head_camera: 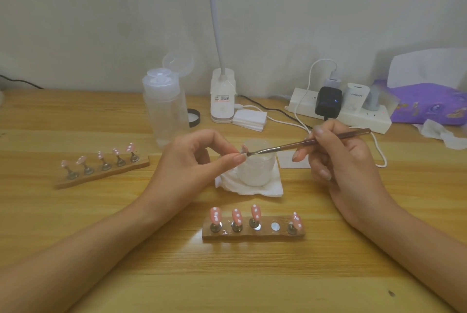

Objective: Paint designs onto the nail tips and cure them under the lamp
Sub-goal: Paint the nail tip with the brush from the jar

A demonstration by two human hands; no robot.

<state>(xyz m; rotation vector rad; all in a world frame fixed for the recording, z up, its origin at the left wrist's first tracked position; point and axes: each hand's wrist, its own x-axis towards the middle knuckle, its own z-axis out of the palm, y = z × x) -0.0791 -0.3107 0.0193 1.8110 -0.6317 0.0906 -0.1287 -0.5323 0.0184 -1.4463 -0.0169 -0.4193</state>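
My left hand pinches a small pink nail tip between thumb and forefinger above a clear cup. My right hand holds a thin brush like a pen, and its bristle end touches the held tip. In front of me a wooden stand carries several pink tips with white dots; one metal seat on it is bare. A second wooden stand with several pink tips lies at the left.
The cup sits on a folded white tissue. Behind are a clear plastic bottle with its cap flipped up, a white lamp base with a gooseneck, a power strip with chargers and cables, and a purple pack.
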